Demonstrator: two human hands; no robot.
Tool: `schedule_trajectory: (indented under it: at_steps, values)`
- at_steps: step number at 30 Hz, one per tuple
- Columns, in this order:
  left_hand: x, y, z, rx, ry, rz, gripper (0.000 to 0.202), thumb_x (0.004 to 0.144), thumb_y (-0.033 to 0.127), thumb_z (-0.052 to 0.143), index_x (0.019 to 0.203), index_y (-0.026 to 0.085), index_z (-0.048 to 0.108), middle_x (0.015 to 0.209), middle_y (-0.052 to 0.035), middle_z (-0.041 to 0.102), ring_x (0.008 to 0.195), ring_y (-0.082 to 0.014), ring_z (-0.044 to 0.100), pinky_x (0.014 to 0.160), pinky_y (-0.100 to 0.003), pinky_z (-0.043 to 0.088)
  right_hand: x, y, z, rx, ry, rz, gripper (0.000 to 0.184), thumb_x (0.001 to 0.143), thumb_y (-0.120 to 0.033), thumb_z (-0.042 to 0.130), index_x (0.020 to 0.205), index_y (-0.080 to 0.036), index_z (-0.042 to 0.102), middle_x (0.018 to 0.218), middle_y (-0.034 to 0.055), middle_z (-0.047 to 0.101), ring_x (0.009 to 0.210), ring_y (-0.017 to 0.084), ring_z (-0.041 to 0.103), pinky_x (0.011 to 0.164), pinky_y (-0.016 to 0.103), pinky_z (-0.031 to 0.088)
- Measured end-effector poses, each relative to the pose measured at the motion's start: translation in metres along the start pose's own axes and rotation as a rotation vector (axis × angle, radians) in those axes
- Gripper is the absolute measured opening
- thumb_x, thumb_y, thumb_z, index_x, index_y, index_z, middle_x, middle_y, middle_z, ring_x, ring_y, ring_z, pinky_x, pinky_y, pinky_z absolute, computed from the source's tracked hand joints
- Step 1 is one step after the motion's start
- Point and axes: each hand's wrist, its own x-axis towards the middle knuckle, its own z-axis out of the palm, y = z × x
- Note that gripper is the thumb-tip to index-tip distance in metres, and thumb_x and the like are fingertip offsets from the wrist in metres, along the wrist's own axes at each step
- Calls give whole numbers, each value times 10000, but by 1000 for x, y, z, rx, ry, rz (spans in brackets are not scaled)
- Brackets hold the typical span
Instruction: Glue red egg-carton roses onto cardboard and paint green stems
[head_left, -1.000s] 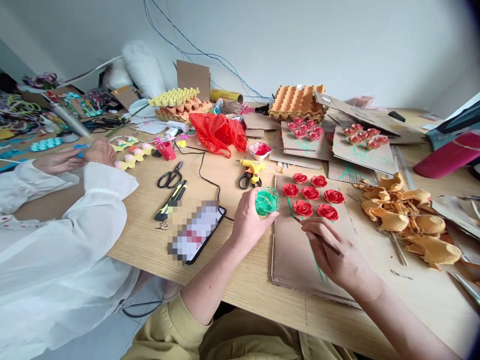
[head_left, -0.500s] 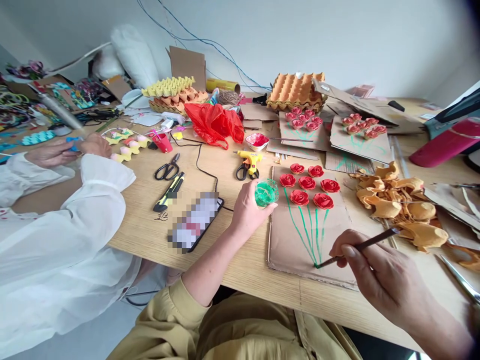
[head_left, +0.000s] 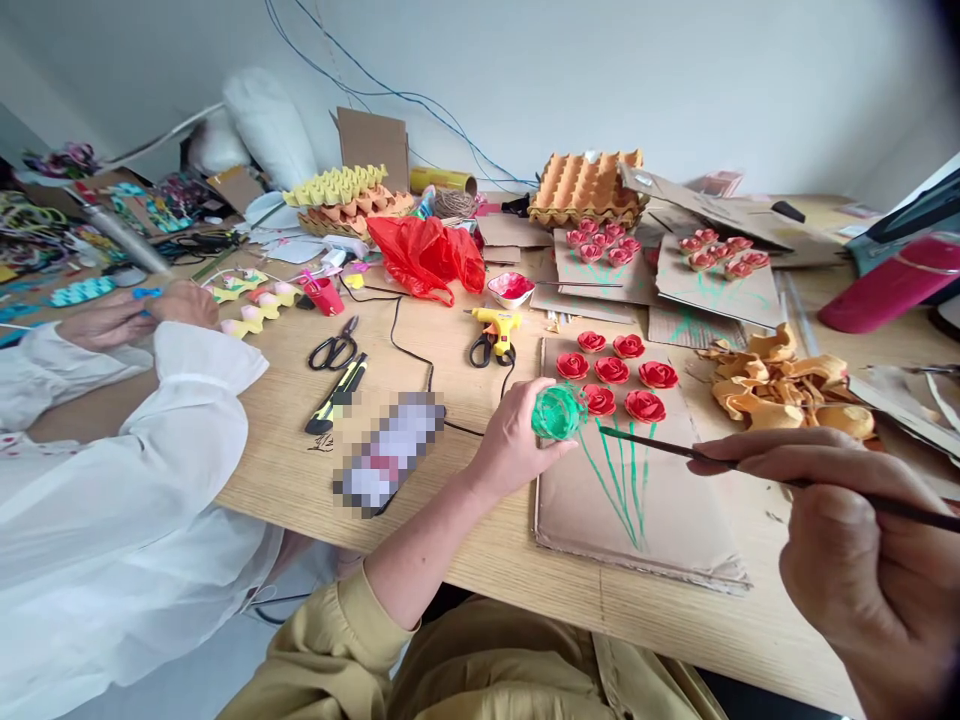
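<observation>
My left hand (head_left: 517, 440) is closed around a small clear cup of green paint (head_left: 556, 412), tilted over the upper left of a cardboard sheet (head_left: 570, 510). In my right hand (head_left: 847, 530) is a thin dark paintbrush (head_left: 660, 446), gripped between thumb and fingers. Its tip points left, close to the cup and above the cardboard. Several red paper roses (head_left: 612, 370) sit on the upper half of the sheet. Green painted stems (head_left: 621, 490) run down from them and draw together near the bottom edge.
Left of my arm lie a phone (head_left: 390, 455), a utility knife (head_left: 337, 393) and black scissors (head_left: 334, 345). A yellow glue gun (head_left: 496, 330) stands behind the cup. Torn egg-carton pieces (head_left: 780, 385) are heaped right. A co-worker's white sleeve (head_left: 202, 400) is at far left.
My right hand has lifted the brush off the stem bottoms and brought its tip up towards the cup. My left hand has shifted right and slightly down, tilting the cup.
</observation>
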Motion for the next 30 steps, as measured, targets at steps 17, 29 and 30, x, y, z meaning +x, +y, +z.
schedule_trajectory:
  at_steps: [17, 29, 30]
  values:
    - [-3, 6, 0, -5, -126, 88, 723, 760, 243, 774, 1372, 244, 390, 1312, -120, 558, 1243, -302, 536, 1061, -475, 458, -5, 23, 31, -30, -237, -24, 225, 990, -105, 439, 1124, -193, 597, 1057, 94, 669, 1018, 208, 650, 876, 362, 513]
    - [-5, 1, 8, -31, -79, -94, 681, 738, 226, 811, 1299, 236, 425, 1223, -99, 585, 1168, -268, 595, 1010, -419, 510, 15, 59, 12, -403, 234, 66, 205, 1011, -231, 460, 945, -238, 654, 846, 41, 757, 773, 192, 716, 697, 313, 519]
    - [-5, 1, 9, -28, -87, -107, 679, 736, 231, 814, 1295, 236, 428, 1222, -99, 586, 1163, -267, 598, 1009, -420, 510, 17, 66, 14, -399, 222, 81, 209, 1013, -245, 458, 954, -237, 658, 852, 40, 760, 785, 195, 721, 701, 312, 522]
